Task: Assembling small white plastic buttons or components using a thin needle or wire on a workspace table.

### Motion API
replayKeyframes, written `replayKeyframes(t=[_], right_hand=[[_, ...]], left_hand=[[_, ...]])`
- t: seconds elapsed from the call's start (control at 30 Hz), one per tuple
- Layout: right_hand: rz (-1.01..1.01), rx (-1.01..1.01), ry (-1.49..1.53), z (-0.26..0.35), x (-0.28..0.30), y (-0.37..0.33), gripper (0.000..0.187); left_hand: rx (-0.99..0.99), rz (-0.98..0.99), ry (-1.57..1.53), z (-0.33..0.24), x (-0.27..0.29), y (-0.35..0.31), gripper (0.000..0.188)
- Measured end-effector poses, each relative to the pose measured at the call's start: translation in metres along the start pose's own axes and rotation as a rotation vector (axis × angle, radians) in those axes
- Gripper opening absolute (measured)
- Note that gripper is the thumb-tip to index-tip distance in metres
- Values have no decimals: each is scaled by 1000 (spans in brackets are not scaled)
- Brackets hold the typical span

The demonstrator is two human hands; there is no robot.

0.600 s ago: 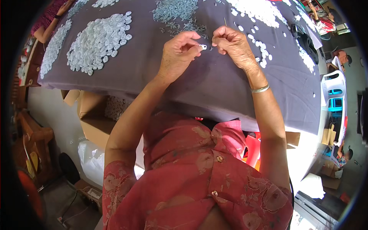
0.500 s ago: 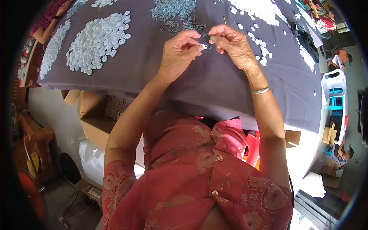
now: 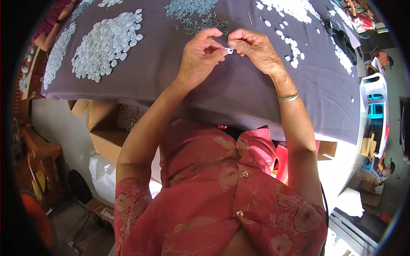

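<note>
Above the dark tablecloth my left hand [image 3: 202, 56] pinches a small white plastic piece [image 3: 229, 50] with a hole in it, between thumb and forefinger. My right hand [image 3: 255, 49] is close beside it, thumb and forefinger pressed together at the white piece's edge. Whatever those right fingertips hold is too small or hidden to name. Beyond the hands lies a pile of small grey-blue pins [image 3: 192, 9], with loose ones scattered on its near side. To the left spreads a large heap of white oval pieces [image 3: 104, 45].
More white pieces [image 3: 292, 50] lie loose at the right, below a bright heap [image 3: 294, 8]. A thin stick [image 3: 250, 18] rests near them. Another person's arm [image 3: 53, 32] reaches in at far left. An open cardboard box [image 3: 104, 141] stands under the table's edge [image 3: 252, 121].
My right hand has come a little closer to my left, its fingertips now nearly at the white piece. The left hand keeps its pinch.
</note>
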State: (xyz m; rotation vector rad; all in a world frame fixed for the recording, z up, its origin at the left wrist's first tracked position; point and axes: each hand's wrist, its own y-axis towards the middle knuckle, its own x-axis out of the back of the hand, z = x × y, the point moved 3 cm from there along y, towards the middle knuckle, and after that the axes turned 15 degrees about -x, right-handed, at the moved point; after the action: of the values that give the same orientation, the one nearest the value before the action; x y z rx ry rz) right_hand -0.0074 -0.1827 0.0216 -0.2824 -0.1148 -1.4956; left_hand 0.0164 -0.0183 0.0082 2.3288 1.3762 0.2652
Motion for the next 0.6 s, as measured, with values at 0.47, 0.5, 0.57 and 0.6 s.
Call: replayKeyframes(t=[0.47, 0.5, 0.57, 0.6], right_hand=[[27, -6, -87, 5, -3, -2, 16], [27, -7, -86, 5, -4, -2, 16], [28, 28, -95, 5, -4, -2, 15], [27, 28, -94, 5, -4, -2, 15]], left_hand=[[-27, 43, 87, 1, 0, 0, 37], [-26, 43, 88, 1, 0, 0, 37], [-32, 34, 77, 1, 0, -1, 37], [-31, 34, 77, 2, 0, -1, 37]])
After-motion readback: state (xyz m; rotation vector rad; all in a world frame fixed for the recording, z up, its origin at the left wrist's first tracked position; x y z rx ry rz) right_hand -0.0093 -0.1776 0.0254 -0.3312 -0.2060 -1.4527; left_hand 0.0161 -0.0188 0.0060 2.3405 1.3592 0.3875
